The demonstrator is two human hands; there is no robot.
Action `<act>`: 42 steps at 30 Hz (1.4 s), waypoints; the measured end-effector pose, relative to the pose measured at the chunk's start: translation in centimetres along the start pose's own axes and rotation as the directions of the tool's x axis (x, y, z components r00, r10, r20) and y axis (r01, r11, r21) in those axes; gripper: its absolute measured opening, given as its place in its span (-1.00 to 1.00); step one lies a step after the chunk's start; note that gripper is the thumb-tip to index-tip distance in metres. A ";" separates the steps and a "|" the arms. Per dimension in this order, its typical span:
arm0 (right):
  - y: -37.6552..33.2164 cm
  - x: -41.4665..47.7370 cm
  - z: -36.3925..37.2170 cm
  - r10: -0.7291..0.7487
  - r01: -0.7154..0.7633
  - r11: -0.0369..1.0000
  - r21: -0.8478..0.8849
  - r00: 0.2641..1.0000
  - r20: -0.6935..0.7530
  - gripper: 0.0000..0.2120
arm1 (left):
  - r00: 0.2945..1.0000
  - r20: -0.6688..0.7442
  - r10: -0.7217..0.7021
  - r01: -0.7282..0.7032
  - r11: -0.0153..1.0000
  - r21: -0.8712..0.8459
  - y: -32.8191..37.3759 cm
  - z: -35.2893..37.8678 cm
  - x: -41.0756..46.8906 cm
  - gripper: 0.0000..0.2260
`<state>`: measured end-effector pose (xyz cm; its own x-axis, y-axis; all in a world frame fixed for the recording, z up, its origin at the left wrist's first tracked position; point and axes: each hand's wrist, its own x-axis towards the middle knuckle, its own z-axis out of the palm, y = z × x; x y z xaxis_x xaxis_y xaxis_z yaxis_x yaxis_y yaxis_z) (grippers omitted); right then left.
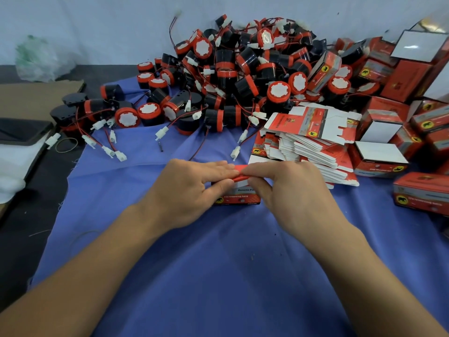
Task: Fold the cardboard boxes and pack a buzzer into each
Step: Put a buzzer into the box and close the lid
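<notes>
Both hands, left hand and right hand, have fingers clamped on the red box, pinning it to the surface, probably so the top flap tucks in.

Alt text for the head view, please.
Both hands, left hand and right hand, press a flap shut on a red box on blue cloth. Behind lie buzzers; flat boxes lie at right.

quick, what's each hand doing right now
Left hand: closed on the box, holding its left side.
Right hand: closed on the same box, pinching its red top flap.
</notes>
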<state>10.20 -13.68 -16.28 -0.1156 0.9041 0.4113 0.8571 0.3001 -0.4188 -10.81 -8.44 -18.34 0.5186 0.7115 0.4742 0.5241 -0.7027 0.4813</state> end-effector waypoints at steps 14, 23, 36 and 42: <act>0.4 -0.8 0.2 0.150 -0.153 0.979 0.134 0.988 0.031 -0.80 | 0.982 0.080 -0.171 0.183 0.970 -0.163 -0.1 -0.4 0.2 -0.71; 0.8 -0.5 1.3 0.327 -0.312 0.879 0.361 0.945 0.019 -0.92 | 0.926 0.145 -0.348 0.369 0.753 -0.546 -0.7 0.6 0.8 -0.77; 0.3 0.5 1.1 0.210 -0.301 0.928 0.217 0.909 0.361 -0.51 | 0.879 0.207 -0.429 0.467 0.695 -0.547 0.3 2.2 0.9 -0.47; 2.1 2.8 -4.3 0.243 -0.346 0.860 0.374 0.924 0.296 -0.57 | 0.854 0.163 -0.493 0.430 0.496 -0.755 0.0 2.0 1.5 -0.63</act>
<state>13.86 -11.88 -12.53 -0.0470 0.9982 0.0384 0.5895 0.0588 -0.8056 -8.61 -7.39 -19.10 0.2945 0.9545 0.0476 -0.0269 -0.0415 0.9988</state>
